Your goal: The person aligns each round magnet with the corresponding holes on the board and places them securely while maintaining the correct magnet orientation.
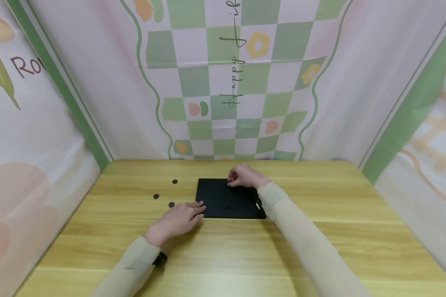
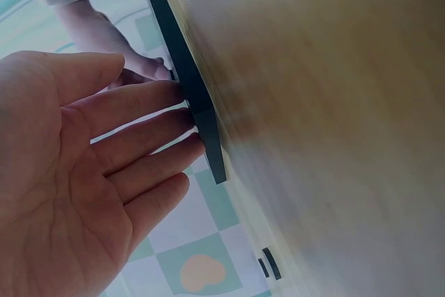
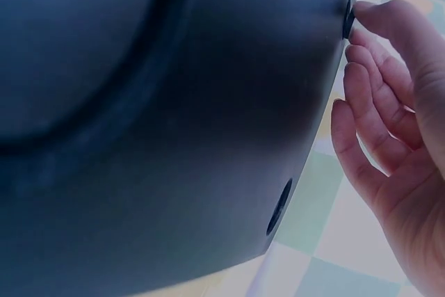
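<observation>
A flat black board (image 1: 217, 196) lies on the table. Extended fingers of my left hand (image 1: 178, 220) touch its near left corner; in the left wrist view the fingertips rest against the board's edge (image 2: 188, 74). Over the far part of the board, my right hand (image 1: 248, 176) pinches a small dark disc (image 3: 348, 19) between thumb and fingers. The disc stands tilted at the board's surface; I cannot tell if it is seated in anything. A dark oval spot (image 3: 279, 206), disc or recess, shows near a board corner. My right wrist partly hides the board's right side.
Three small dark discs (image 1: 175, 181), (image 1: 156, 196), (image 1: 171, 204) lie on the wooden table (image 1: 319, 231) left of the board. Beyond the table's far edge hangs a checkered curtain (image 1: 223, 82), with more printed cloth at both sides.
</observation>
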`<action>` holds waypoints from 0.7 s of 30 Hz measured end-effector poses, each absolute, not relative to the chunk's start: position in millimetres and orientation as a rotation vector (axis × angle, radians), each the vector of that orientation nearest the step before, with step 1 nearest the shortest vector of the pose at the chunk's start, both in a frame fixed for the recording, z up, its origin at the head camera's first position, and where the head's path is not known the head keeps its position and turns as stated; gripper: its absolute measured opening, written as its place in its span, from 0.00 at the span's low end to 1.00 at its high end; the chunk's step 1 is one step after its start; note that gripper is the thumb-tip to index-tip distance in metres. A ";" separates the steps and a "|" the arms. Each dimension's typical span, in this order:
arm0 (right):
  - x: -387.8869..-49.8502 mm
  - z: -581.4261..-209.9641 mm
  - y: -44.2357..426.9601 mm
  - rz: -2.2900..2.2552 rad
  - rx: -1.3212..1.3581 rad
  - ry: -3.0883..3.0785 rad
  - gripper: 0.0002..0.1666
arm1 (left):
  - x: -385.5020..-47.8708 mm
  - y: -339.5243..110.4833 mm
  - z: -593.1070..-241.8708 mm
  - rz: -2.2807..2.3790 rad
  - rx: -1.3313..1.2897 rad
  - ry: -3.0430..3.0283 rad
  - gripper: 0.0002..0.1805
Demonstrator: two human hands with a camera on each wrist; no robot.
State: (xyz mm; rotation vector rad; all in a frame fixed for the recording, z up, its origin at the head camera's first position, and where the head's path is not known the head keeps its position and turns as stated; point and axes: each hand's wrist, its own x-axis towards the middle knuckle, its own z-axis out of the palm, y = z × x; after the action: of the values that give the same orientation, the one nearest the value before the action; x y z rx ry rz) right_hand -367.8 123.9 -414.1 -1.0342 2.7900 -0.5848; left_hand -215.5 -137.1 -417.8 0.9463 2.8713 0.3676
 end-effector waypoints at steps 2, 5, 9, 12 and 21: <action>-368.4 -414.7 122.5 -0.571 -1.049 2.790 0.09 | -215.3 -137.3 -417.3 0.366 0.948 2.869 0.22; -369.2 -415.4 120.8 -0.555 -1.058 2.791 0.09 | -215.0 -137.7 -416.7 0.369 0.952 2.866 0.22; -369.6 -415.3 119.6 -0.559 -1.066 2.790 0.08 | -214.6 -138.2 -416.2 0.378 0.953 2.858 0.22; -369.5 -414.8 119.8 -0.565 -1.073 2.784 0.08 | -214.4 -138.3 -415.9 0.378 0.952 2.854 0.22; -370.2 -415.2 120.2 -0.576 -1.085 2.780 0.08 | -214.0 -138.2 -415.7 0.396 0.941 2.858 0.22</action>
State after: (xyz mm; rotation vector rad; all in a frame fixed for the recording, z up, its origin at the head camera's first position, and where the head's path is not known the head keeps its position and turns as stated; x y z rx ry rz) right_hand -370.2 120.2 -415.2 -1.0850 2.7798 -0.5759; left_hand -214.0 -138.2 -415.7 0.9414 2.8584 0.3956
